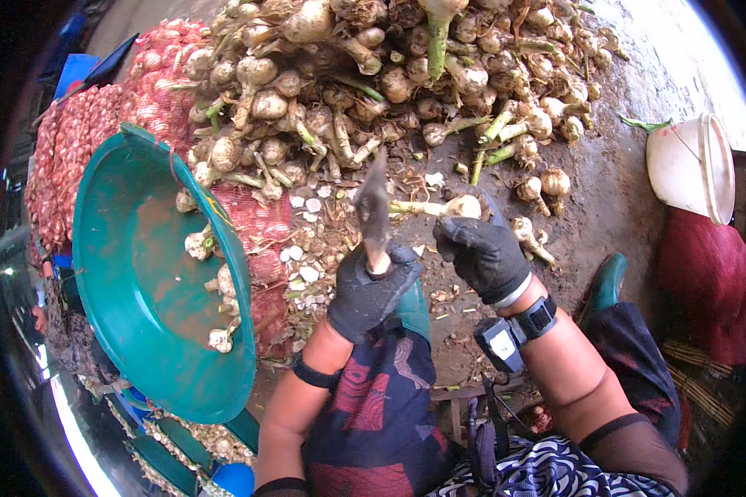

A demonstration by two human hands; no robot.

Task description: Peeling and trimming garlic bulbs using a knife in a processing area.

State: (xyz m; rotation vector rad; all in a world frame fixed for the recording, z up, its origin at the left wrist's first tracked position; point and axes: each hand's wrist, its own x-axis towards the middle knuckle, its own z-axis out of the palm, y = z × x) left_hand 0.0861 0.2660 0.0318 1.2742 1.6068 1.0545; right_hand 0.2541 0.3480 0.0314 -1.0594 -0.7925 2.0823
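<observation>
My left hand point(373, 292), in a dark work glove, is closed around a knife point(373, 208) whose stained, blurred blade points up and away from me. The pale end of its handle shows above the fist. My gloved right hand point(485, 255) has its fingers around a garlic bulb point(463, 207). That bulb's long stem lies leftward, its tip close to the blade. Beyond both hands rises a large heap of soil-stained garlic point(348, 93), many bulbs with green stems. To the left, a tilted green plastic basin point(155, 298) holds several trimmed bulbs point(224, 281) along its right side.
Cut stem pieces point(308, 273) litter the floor beside a red mesh sack point(255, 211). Filled mesh sacks point(74, 161) stand at far left. A white bucket point(677, 168) rests at right above dark red fabric point(709, 286). My green boot point(606, 282) is near loose bulbs.
</observation>
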